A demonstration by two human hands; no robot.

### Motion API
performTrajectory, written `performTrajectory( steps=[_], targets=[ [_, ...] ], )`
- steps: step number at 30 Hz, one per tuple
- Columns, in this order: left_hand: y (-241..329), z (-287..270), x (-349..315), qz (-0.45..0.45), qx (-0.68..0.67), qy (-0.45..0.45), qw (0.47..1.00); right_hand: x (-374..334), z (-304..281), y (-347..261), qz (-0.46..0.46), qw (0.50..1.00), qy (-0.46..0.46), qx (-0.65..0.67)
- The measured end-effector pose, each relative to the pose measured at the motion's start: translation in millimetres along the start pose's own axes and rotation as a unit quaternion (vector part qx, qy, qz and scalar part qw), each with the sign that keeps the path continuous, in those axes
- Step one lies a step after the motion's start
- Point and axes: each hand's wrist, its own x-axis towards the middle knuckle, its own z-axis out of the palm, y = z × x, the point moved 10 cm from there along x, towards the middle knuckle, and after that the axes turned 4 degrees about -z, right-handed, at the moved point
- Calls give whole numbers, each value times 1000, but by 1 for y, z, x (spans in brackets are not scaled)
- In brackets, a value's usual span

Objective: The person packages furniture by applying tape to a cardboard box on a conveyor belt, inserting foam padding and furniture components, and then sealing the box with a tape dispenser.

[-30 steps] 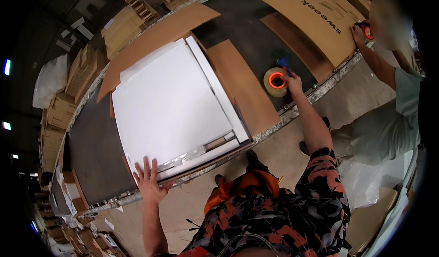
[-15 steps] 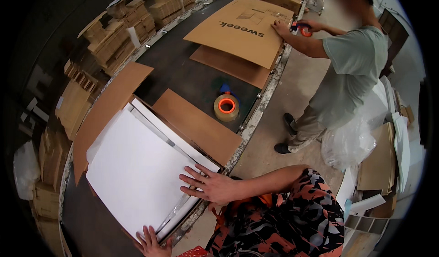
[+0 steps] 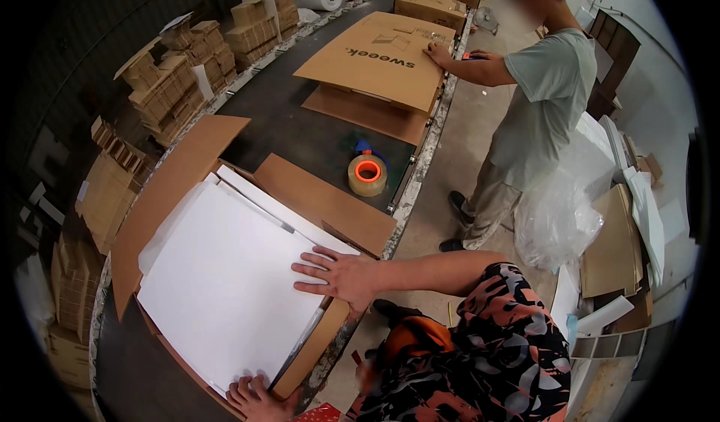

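Observation:
A large white panel (image 3: 225, 272) lies flat inside an open brown carton (image 3: 307, 347) close to me. My right hand (image 3: 341, 276) rests on the panel's right edge with its fingers spread. At the near corner, my left hand (image 3: 259, 401) has bent, parted fingers on the panel and its thumb by the carton's side. A white strip (image 3: 292, 223), perhaps foam, runs along the panel's far side. One long carton flap (image 3: 176, 197) is folded out on the left, another flap (image 3: 322, 204) on the far side.
A tape dispenser (image 3: 367, 176) with an orange core stands on the dark conveyor (image 3: 262, 114). Beyond it a co-worker (image 3: 540, 114) touches another carton (image 3: 382, 58). Stacked cardboard (image 3: 169, 92) lines the left; clear plastic wrap (image 3: 559, 227) and boards lie at right.
My left hand's fingers have drawn in and bent at the near corner. More of the carton's near-right wall shows beside the panel. The co-worker's dispenser hand has moved lower. The whole view has shifted.

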Motion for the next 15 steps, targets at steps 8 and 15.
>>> performTrajectory(
  steps=[8, 15],
  targets=[
    [100, -59, 66, 42, 181, -12, 983, -12, 2, 18, 16, 1000, -18, 10],
    [78, -5, 72, -60, -31, -333, 940, 73, -61, 127, -106, 969, 147, 167]
  ],
)
